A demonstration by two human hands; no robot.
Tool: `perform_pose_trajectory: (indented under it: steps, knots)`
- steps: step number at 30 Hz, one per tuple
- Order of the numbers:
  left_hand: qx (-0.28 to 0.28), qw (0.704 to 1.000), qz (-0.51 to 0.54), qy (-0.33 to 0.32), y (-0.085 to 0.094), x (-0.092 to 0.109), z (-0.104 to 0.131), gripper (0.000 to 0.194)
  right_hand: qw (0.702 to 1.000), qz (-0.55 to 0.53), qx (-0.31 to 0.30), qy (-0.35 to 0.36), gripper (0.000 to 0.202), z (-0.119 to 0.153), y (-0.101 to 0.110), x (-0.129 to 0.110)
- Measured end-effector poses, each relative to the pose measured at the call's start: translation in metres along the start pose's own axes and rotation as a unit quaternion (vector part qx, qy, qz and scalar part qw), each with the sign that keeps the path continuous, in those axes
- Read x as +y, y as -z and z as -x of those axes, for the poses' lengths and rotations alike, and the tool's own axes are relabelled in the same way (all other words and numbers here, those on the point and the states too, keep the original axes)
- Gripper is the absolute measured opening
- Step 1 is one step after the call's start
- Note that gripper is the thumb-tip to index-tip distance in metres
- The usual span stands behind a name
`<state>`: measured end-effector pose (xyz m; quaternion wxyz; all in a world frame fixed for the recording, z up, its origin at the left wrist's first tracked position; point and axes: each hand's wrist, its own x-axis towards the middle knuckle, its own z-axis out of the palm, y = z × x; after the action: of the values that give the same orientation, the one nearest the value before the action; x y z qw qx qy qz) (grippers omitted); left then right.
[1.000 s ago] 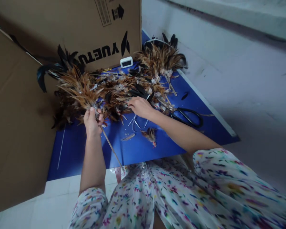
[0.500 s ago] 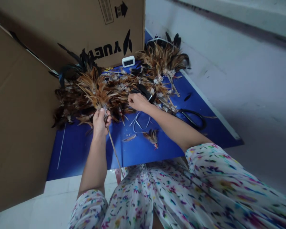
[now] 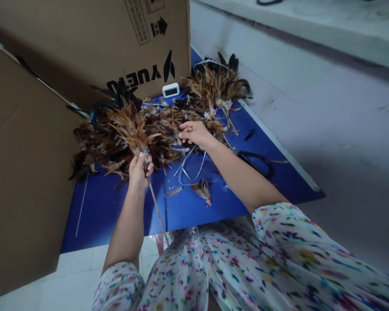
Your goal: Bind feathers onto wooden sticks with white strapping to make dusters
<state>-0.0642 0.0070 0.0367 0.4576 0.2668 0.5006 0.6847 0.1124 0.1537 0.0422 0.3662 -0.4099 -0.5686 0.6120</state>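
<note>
My left hand (image 3: pixel 139 169) is closed around the stick of a feather bundle (image 3: pixel 131 129), where the brown feathers meet the thin stick (image 3: pixel 156 203). The feathers fan upward, and the stick slants down past the table edge. Over the pile of loose brown feathers (image 3: pixel 97 144), my right hand (image 3: pixel 193 133) has its fingers curled at a small brown feather tuft (image 3: pixel 168 129); its fingertips are partly hidden. Just below it lies a loop of thin whitish string (image 3: pixel 194 177). A single feather tuft (image 3: pixel 202 190) rests nearer the table's front edge.
Black scissor handles (image 3: pixel 262 162) lie right of my right forearm. A small white digital device (image 3: pixel 170 90) stands by the cardboard box (image 3: pixel 94 43). Another feather bundle (image 3: pixel 217 84) is at the back right of the blue table (image 3: pixel 103 211), beside the wall (image 3: pixel 278 95).
My right hand has changed pose, its fingers now at a feather tuft. The black scissors part near its wrist is no longer seen there. The view has shifted slightly; my left hand keeps its hold.
</note>
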Motion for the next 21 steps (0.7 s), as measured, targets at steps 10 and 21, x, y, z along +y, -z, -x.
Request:
perform_pose_trajectory:
  steps: [10, 21]
  knots:
    - [-0.025, 1.0, 0.016, -0.004, -0.015, 0.009, -0.006, 0.036, 0.999, -0.023, 0.033, 0.027, 0.023, 0.009, 0.01, -0.018]
    - [-0.114, 0.993, 0.002, 0.02, -0.055, 0.01, -0.014, 0.039, 0.994, -0.046, 0.066, 0.072, 0.015, 0.031, 0.016, -0.022]
